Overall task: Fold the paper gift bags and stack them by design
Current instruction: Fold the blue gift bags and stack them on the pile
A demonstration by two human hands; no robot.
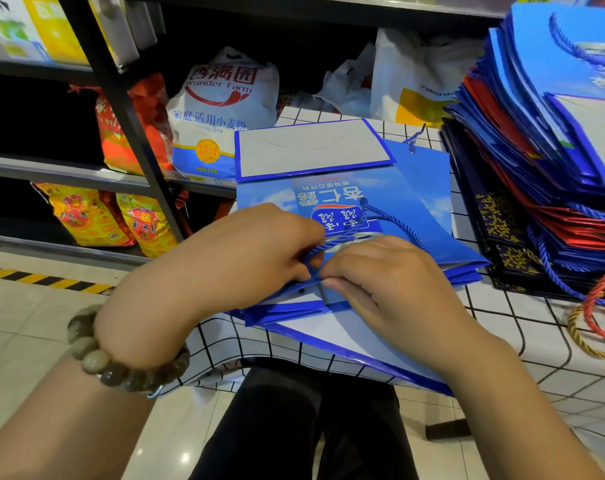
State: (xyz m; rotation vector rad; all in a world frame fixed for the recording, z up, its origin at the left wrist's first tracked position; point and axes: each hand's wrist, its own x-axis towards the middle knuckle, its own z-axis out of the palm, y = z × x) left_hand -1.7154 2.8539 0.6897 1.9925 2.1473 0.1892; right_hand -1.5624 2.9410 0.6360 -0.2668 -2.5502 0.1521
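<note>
The left hand (245, 251), a bead bracelet (121, 362) on its wrist, has its fingers curled together and pinches the twisted blue cord handle (384, 218). Touching it at 3 o'clock, the right hand (380, 275) is curled too, its fingertips clamped on the near mouth edge of the blue gift bag (412, 188). The bag lies flat on the worktop (502, 306), which is covered in a white cloth with a black grid. Its face shows sky, clouds and upside-down printed characters. At 12 o'clock its base flap is folded over, pale grey inside a blue border. At 2 o'clock a tall stack of folded bags (554, 133) rests on the worktop, blue over red over dark patterned ones, with cords trailing down. At 11 o'clock a white flour sack (221, 109) sits on a shelf (69, 168).
</note>
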